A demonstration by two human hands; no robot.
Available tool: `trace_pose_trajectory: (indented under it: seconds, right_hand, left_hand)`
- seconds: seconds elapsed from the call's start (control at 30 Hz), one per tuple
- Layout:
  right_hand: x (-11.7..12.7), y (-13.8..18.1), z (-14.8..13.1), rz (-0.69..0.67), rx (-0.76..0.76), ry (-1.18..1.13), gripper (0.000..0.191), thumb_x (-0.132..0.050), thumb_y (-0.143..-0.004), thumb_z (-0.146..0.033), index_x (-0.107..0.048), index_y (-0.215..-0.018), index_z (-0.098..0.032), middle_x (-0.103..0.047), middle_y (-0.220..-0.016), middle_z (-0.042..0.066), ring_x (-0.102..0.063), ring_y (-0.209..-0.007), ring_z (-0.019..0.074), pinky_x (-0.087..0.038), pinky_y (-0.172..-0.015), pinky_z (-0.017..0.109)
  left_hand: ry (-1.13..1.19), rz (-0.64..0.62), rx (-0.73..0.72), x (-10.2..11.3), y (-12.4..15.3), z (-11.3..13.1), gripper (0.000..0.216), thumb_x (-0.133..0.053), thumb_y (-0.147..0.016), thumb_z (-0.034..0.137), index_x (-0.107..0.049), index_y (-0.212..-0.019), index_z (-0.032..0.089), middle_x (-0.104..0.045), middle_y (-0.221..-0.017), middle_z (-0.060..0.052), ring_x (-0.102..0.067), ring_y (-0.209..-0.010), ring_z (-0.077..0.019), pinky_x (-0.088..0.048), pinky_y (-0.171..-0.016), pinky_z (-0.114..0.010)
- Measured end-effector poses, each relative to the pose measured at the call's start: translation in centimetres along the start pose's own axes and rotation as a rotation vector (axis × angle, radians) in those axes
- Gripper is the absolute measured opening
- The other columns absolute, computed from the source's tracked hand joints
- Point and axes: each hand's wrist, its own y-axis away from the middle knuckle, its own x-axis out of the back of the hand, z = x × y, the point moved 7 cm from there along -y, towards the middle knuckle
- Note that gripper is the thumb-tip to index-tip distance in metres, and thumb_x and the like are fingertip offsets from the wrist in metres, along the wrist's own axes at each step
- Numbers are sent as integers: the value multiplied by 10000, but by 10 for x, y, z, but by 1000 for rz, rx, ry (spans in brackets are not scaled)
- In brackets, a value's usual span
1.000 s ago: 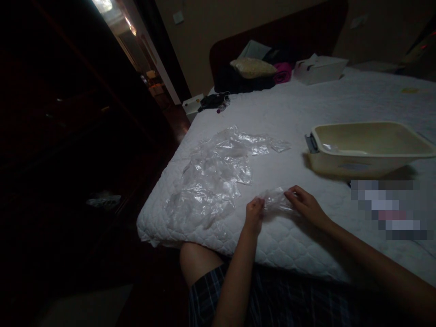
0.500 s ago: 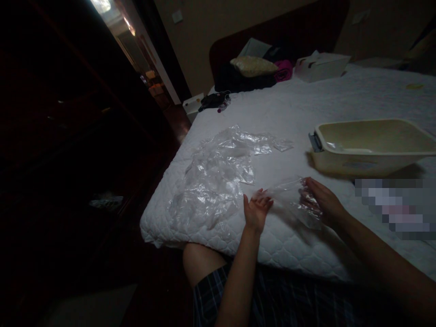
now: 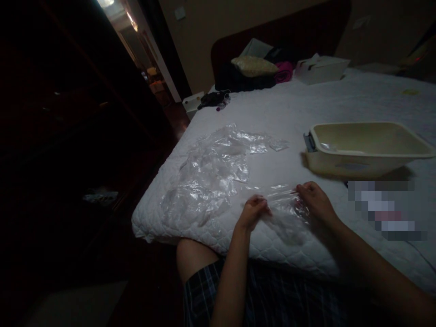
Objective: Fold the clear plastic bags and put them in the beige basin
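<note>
Above near edge of white bed [image 3: 265, 113], 1 clear plastic bag [image 3: 284, 208] stretched out; left hand [image 3: 251, 212], fingers curled nearly closed, holds 1 side; right hand [image 3: 316, 202] pinches the other; plastic pile [image 3: 211, 175] left, cream tub [image 3: 361, 167] beyond right hand.

We identify this location as a bedroom in a home. We refer to the wide bed with a white quilted fabric cover [image 3: 272, 109], the dark reddish-brown, round-cornered headboard [image 3: 303, 34] behind it, and the small, square, whitish wall plate [image 3: 180, 13].
</note>
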Motion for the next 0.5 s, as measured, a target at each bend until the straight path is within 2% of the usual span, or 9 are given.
trace_pose_trajectory:
  seconds: [0.07, 0.17, 0.23, 0.37, 0.43, 0.5]
  right_hand:
    - [11, -8, -6, 23, 101, 63, 383, -708, -661, -497, -427, -712, -243, -557, -599, -48, -451, -409, 91, -354, -343, 207]
    - [22, -23, -7, 50, 176, 133, 365, -728, -648, -465, -456, -707, -230, -565, -627, -36, -445, -425, 79, -335, -347, 195]
    - [28, -31, 1, 72, 175, 127, 365, -725, -643, -473, -473, -730, -224, -593, -667, -25, -454, -429, 79, -336, -350, 197]
    - [33, -40, 23, 101, 138, 130, 384, -720, -619, -513, -525, -747, -208, -554, -566, -44, -430, -392, 85, -330, -336, 208]
    - [36, -42, 29, 106, 126, 125, 387, -719, -616, -523, -561, -762, -200, -567, -565, -38, -445, -400, 92, -342, -341, 214]
    - [40, -43, 28, 112, 124, 71, 383, -713, -627, -521, -590, -797, -200, -601, -617, -25, -451, -410, 89, -351, -350, 219]
  left_hand:
    - [-17, -3, 8, 0, 0, 0, 472, -833, -530, 442, -605, -834, 162, -570, -543, 46, -512, -416, -88, -447, -462, -225]
    - [-34, -26, 53, -3, 1, -1, 491, -834, -527, 438, -607, -858, 156, -591, -573, 32, -534, -434, -93, -436, -436, -208]
    - [-32, -46, 88, -5, 3, -1, 488, -844, -512, 420, -607, -845, 154, -624, -640, 8, -574, -487, -107, -443, -454, -206]
    - [-34, -104, 156, -5, 4, -3, 516, -787, -573, 481, -625, -944, 161, -657, -685, -27, -565, -455, -103, -398, -430, -195]
    - [-4, -100, 176, -3, 3, -3, 487, -701, -633, 555, -653, -886, 141, -644, -628, -42, -557, -439, -116, -397, -434, -214]
    - [50, -68, 144, 0, 2, -1, 485, -626, -671, 599, -668, -746, 122, -644, -623, -73, -591, -506, -152, -438, -491, -251]
